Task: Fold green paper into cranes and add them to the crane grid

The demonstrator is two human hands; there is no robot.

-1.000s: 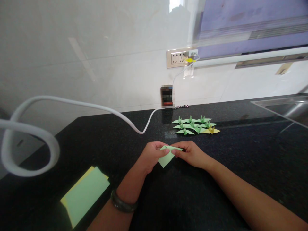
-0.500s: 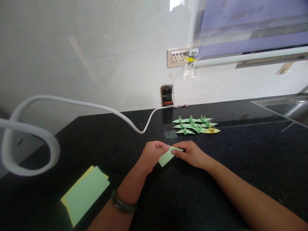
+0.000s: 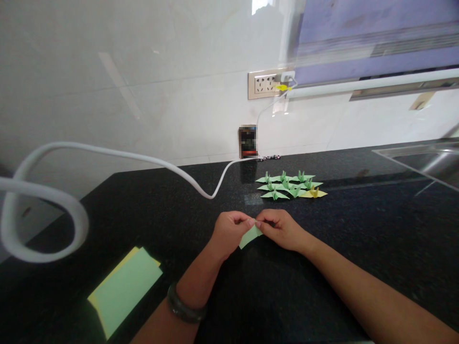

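Observation:
A small folded piece of pale green paper (image 3: 249, 235) is pinched between my two hands above the dark countertop. My left hand (image 3: 231, 231) grips its upper left part, thumb on top. From the other side my right hand (image 3: 281, 228) closes on the paper's upper right, its thumb close to the left thumb. The fingers cover much of the upper edge. Beyond the hands, several green folded paper cranes (image 3: 286, 184) sit in rows, with one yellow crane (image 3: 314, 192) at the near right. A stack of green and yellow paper sheets (image 3: 127, 291) lies left of my left arm.
A thick white cable (image 3: 158, 160) loops over the left side of the black countertop (image 3: 172, 200). A pixelated dark phone-like object (image 3: 248, 142) leans against the wall below a socket panel (image 3: 263, 85). At the right is a metal sink (image 3: 430, 160).
My right hand has shifted slightly left along the paper, bringing both thumbs nearly together. Less of the paper shows, and its right corner is now covered by the fingers.

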